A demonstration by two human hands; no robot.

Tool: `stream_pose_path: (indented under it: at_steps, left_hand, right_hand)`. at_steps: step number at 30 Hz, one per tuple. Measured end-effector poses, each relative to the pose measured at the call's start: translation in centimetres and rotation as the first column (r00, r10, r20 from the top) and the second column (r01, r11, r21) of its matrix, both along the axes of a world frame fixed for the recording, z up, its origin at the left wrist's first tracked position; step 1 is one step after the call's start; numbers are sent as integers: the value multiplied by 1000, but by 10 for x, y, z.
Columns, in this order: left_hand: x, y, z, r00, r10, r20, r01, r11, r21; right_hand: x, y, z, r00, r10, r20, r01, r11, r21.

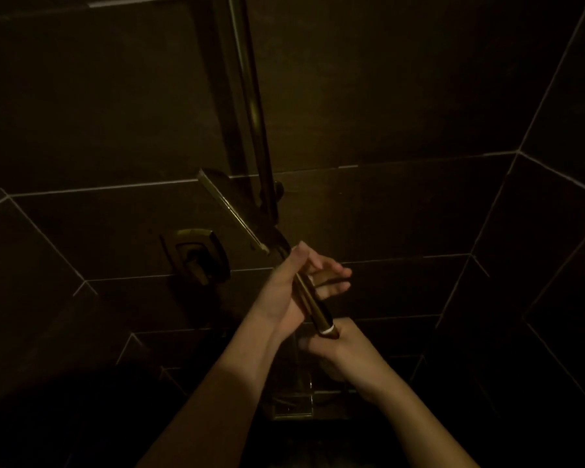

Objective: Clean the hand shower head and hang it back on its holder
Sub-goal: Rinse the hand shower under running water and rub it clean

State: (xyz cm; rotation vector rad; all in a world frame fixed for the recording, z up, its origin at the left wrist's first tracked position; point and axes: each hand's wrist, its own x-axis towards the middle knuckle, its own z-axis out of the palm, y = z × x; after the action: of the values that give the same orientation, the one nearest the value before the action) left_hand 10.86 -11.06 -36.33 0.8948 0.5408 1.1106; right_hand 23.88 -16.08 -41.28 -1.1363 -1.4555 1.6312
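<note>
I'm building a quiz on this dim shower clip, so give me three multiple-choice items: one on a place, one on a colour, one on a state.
1. Where is the wall valve relative to the hand shower?
A. left of it
B. right of it
C. directly above it

2. What colour is the ring at the handle's lower end?
A. red
B. white
C. blue

3. How does the left hand stand?
A. hanging idle
B. flat on the wall
C. around the handle

Answers: 1 A, the valve sits on the tiles to the left. 2 B, a pale band shows there. 3 C, its fingers wrap the handle, with the right hand at its lower end.
</note>
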Motion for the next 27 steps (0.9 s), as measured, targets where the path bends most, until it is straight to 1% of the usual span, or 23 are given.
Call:
stream_pose_path:
  at_steps: [1,3,5,6,8,9,11,13,14,16,18,20,22,25,27]
  left_hand:
    - [-2,1,0,994,-86,65,85,996,20]
    - [-7,5,-1,952,-245,185,234,969,78]
    - [-10,7,-3,922,-304,239,286,952,107]
    - [-10,7,-5,923,-307,234,295,952,85]
    - [-9,7,-6,949,-240,204,249,968,-19]
    - [-6,5,-4,973,-165,160,179,980,-82]
    - [1,1,1,999,35,12,-32,981,-192]
    - [7,0,3,974,189,-124,-214,948,-234]
    - [10,-2,3,959,227,-168,-262,938,-229]
    - [12,-5,3,956,236,-175,-270,941,-205]
    - [10,-12,5,974,192,-118,-212,960,-182]
    - [8,-17,8,983,159,-98,-171,976,-133]
    - [8,-18,8,983,152,-105,-165,979,-119]
    - [8,-20,11,978,168,-125,-182,977,-109]
    - [8,-20,10,981,169,-97,-177,981,-83]
  right_hand:
    - [0,-2,1,998,54,-40,-55,998,-35]
    - [-1,-5,2,988,117,-101,-125,989,-81]
    - [-2,-6,2,982,133,-133,-148,983,-108]
    - [-3,-6,2,981,129,-143,-147,982,-121]
    - [-4,-6,2,987,99,-126,-117,983,-141]
    - [-5,-6,3,993,67,-95,-80,987,-137]
    - [-8,-5,0,999,-35,-9,34,994,-100]
    - [-11,-4,-2,990,-129,58,131,990,-41]
    - [-12,-5,-3,983,-163,78,165,986,-16]
    - [-13,-6,-4,973,-211,90,212,977,4]
    - [-14,-7,-2,974,-218,65,219,976,-5]
    - [-16,-8,1,975,-223,21,223,975,-20]
    - [-17,-8,3,971,-237,-3,237,971,-22]
    - [-15,-8,5,973,-231,20,231,973,10]
    - [-13,-7,7,975,-221,24,221,975,15]
